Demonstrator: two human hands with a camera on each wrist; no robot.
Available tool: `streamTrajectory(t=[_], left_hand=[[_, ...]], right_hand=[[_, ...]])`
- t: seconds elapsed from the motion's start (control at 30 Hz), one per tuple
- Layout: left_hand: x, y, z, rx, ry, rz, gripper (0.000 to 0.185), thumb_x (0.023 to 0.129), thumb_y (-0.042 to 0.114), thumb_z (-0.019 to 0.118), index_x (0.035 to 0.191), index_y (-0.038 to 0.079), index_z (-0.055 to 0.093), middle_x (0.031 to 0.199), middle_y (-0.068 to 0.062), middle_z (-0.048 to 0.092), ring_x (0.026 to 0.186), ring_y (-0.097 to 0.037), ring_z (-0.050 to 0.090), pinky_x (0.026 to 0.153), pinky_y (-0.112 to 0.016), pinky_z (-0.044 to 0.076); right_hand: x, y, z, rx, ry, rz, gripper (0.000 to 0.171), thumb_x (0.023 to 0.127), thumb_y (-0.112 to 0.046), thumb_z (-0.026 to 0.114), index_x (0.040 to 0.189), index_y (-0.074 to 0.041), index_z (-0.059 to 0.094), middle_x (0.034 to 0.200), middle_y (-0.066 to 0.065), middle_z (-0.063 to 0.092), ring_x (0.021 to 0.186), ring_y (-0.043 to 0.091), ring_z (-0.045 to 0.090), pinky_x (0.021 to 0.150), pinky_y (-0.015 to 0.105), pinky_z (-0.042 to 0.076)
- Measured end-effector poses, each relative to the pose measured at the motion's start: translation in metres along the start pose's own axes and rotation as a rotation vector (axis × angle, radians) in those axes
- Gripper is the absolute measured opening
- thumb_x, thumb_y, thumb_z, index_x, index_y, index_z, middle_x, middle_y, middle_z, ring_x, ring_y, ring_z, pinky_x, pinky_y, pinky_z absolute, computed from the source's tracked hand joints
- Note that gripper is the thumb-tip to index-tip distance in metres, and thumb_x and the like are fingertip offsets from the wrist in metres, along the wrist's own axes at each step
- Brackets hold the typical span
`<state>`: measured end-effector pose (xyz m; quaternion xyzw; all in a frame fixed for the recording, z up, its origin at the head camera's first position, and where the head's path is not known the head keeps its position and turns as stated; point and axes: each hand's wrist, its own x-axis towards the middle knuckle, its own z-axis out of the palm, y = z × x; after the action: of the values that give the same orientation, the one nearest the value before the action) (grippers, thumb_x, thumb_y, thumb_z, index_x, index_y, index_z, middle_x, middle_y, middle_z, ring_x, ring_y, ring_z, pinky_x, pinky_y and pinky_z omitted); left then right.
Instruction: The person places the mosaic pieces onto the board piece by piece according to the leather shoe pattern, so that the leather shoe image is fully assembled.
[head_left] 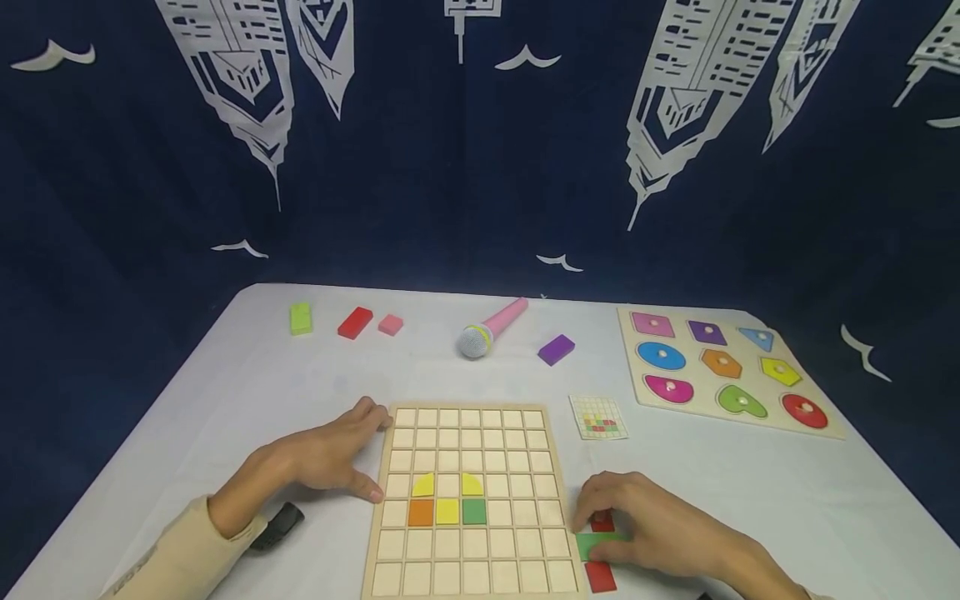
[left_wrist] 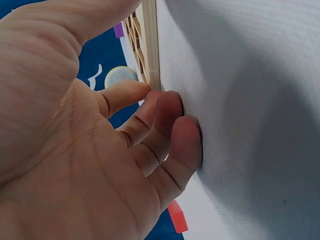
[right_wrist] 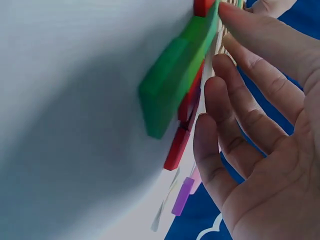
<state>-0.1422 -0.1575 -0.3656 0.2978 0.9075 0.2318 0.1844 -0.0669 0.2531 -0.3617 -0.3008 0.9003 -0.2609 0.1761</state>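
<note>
Green block (head_left: 592, 546) lies flat on the white tabletop (head_left: 787, 492), just beside the right edge of the wooden grid board (head_left: 470, 500), and the right hand (head_left: 652, 525) covers most of it. The fingers (right_wrist: 260, 45) are nearly straight and rest over the block; the wrist view shows one fingertip touching the block's end, but no finger is curled round it. One red block (head_left: 601, 577) lies just in front of the green one, and a second red block (head_left: 602, 523) shows partly under the fingers behind it.

On the other side, the left hand (head_left: 322, 458) lies on the tabletop against the left edge of the board. Its fingers are relaxed, the thumb and the fingertips (left_wrist: 167, 107) touch the edge, and it holds nothing. A dark object (head_left: 277, 527) lies near the left wrist; I cannot tell what it is.

Inside the board there are an orange tile (head_left: 421, 512), a yellow tile (head_left: 447, 511) and a green tile (head_left: 474, 511) in one row, with two yellow quarter-round pieces (head_left: 447, 484) in the row behind.

A small pattern card (head_left: 598, 417) lies behind the right hand. Further right is a shape puzzle (head_left: 723, 368) with coloured pegged pieces. Further back lie a pink microphone (head_left: 491, 328) and a purple block (head_left: 556, 349), and on the far left a light green block (head_left: 301, 317), a red brick (head_left: 355, 322) and a pink block (head_left: 390, 325).
</note>
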Motion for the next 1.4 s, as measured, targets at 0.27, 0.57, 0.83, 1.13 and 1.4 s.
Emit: streamTrajectory(t=[0.27,0.57,0.83,1.13,1.4], left_hand=[[-0.002,0.001,0.002,-0.001,0.007,-0.013,0.078,0.072,0.044,0.087,0.13,0.013,0.045,0.113,-0.001,0.04,0.112,-0.02,0.045,0.099,-0.045,0.043],[-0.002,0.002,0.004,-0.017,0.003,0.006,0.079,0.074,0.042,0.086,0.134,0.013,0.044,0.114,-0.001,0.039,0.115,-0.02,0.045,0.1,-0.045,0.043],[-0.003,0.003,0.0,-0.006,0.012,-0.008,0.081,0.073,0.04,0.087,0.134,0.01,0.044,0.115,-0.001,0.039,0.114,-0.02,0.046,0.099,-0.045,0.044],[-0.004,0.003,0.0,-0.004,0.015,-0.009,0.08,0.072,0.041,0.088,0.133,0.011,0.045,0.115,-0.002,0.04,0.114,-0.021,0.046,0.1,-0.046,0.044],[-0.001,0.0,0.001,-0.012,0.007,0.003,0.08,0.073,0.042,0.087,0.134,0.011,0.044,0.116,-0.001,0.04,0.115,-0.021,0.045,0.1,-0.046,0.043]], right_hand=[[-0.004,0.004,0.001,-0.02,-0.009,0.017,0.019,0.085,-0.038,0.079,0.103,-0.04,0.071,0.1,-0.025,0.065,0.093,0.0,0.055,0.085,0.025,0.05],[-0.01,0.0,0.004,0.004,-0.061,0.147,0.027,0.083,-0.037,0.081,0.107,-0.04,0.07,0.104,-0.023,0.063,0.093,0.003,0.055,0.083,0.022,0.054],[-0.013,-0.002,0.001,-0.061,-0.034,0.126,0.026,0.084,-0.041,0.079,0.109,-0.038,0.071,0.107,-0.022,0.063,0.094,0.002,0.055,0.086,0.025,0.054],[-0.002,-0.015,0.0,-0.05,0.031,-0.048,0.01,0.089,-0.037,0.075,0.096,-0.036,0.068,0.088,-0.022,0.059,0.08,-0.001,0.054,0.071,0.021,0.048],[0.03,-0.039,0.012,-0.086,0.04,-0.193,0.01,0.089,-0.025,0.074,0.096,-0.031,0.069,0.096,-0.023,0.061,0.088,-0.002,0.055,0.08,0.021,0.049]])
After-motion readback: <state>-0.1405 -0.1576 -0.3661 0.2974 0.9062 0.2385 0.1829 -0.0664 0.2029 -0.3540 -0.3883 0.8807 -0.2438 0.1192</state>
